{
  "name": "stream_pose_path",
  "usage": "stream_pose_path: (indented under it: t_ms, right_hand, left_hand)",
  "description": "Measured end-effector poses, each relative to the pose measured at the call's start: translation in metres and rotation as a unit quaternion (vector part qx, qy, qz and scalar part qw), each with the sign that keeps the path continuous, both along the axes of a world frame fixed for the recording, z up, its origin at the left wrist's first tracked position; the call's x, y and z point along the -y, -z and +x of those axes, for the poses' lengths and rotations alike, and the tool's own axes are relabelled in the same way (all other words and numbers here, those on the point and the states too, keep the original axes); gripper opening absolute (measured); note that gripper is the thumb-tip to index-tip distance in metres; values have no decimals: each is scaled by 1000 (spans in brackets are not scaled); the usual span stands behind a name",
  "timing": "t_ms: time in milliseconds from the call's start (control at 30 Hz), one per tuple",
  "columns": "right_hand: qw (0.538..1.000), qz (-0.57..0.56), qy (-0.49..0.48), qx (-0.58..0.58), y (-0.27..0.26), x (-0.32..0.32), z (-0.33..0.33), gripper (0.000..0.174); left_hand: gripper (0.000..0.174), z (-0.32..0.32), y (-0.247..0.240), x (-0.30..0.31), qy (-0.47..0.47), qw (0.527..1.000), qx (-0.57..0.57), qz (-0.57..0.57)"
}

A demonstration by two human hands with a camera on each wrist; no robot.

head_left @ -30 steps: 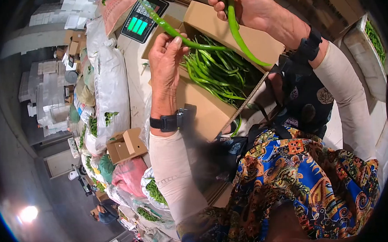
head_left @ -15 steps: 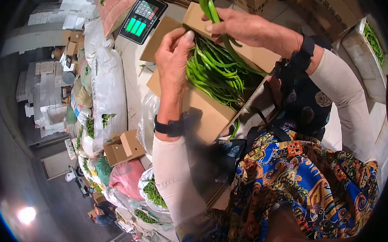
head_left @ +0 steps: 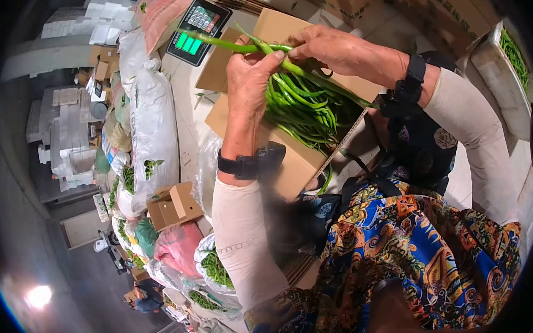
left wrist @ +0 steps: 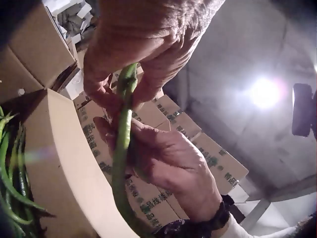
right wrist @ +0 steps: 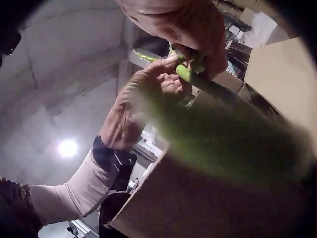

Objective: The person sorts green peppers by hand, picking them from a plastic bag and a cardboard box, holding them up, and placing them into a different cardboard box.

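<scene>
Over an open cardboard box (head_left: 290, 162) heaped with long green chili peppers (head_left: 302, 108), both hands meet. My left hand (head_left: 248, 87) pinches long green chilies between thumb and fingers; one chili (head_left: 213, 42) points out toward the scale. Another chili (head_left: 319, 81) slants down to the right beneath my right hand (head_left: 341, 49), whose thumb and fingers pinch at the same spot. In the left wrist view a curved chili (left wrist: 123, 139) runs between the two hands. A blurred chili (right wrist: 223, 134) hangs close to the camera in the right wrist view.
A digital scale (head_left: 198, 29) with lit green displays sits beyond the box. White sacks (head_left: 151, 112), a pink sack (head_left: 178, 248) and a small open carton (head_left: 173, 206) line the left. At right stand a pale crate (head_left: 494, 79) of peppers and large cartons (head_left: 444, 10).
The hands were apart, each with chilies; the left then dipped to the box rim. Now both have come together above the box, with chilies crossing at the fingertips.
</scene>
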State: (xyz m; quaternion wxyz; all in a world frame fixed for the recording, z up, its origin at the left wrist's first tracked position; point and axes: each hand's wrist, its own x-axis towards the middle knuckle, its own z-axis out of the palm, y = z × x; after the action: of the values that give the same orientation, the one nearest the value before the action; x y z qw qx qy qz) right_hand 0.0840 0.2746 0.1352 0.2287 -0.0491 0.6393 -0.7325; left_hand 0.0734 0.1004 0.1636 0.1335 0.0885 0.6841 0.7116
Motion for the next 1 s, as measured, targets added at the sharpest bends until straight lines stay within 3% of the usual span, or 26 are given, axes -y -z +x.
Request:
stream_pose_path:
  t_ms: [167, 267, 333, 400, 467, 500, 567, 667, 833, 1000]
  right_hand:
    - [996, -33, 57, 57, 8, -4, -21, 18]
    - [996, -22, 34, 81, 8, -4, -20, 17]
    - [995, -7, 36, 92, 11, 0, -17, 17]
    - [994, 7, 41, 103, 16, 4, -14, 17]
    - [987, -52, 53, 143, 20, 6, -15, 18]
    - [987, -52, 55, 142, 24, 5, -16, 18]
    - [985, -94, -14, 141, 29, 6, -18, 20]
    - [991, -30, -41, 125, 15, 13, -4, 21]
    - [983, -29, -160, 87, 9, 12, 7, 21]
    - [984, -28, -163, 68, 7, 16, 15, 22]
  left_hand:
    - [28, 0, -2, 6, -12, 999, 2, -37]
    - [30, -5, -5, 19, -25, 999, -10, -46]
    - [33, -4, -9, 24, -66, 988, -107, -93]
    - [33, 5, -18, 20, -71, 982, -129, -121]
    - [31, 13, -26, 13, -72, 959, -190, -200]
    - [31, 10, -26, 13, -70, 959, -191, -199]
    - [22, -3, -22, 18, -145, 977, -150, -41]
    - [17, -16, -14, 32, -125, 989, -74, 9]
    - [18, -14, -8, 27, -125, 990, -49, -33]
    - [32, -11, 6, 9, -148, 985, -73, -39]
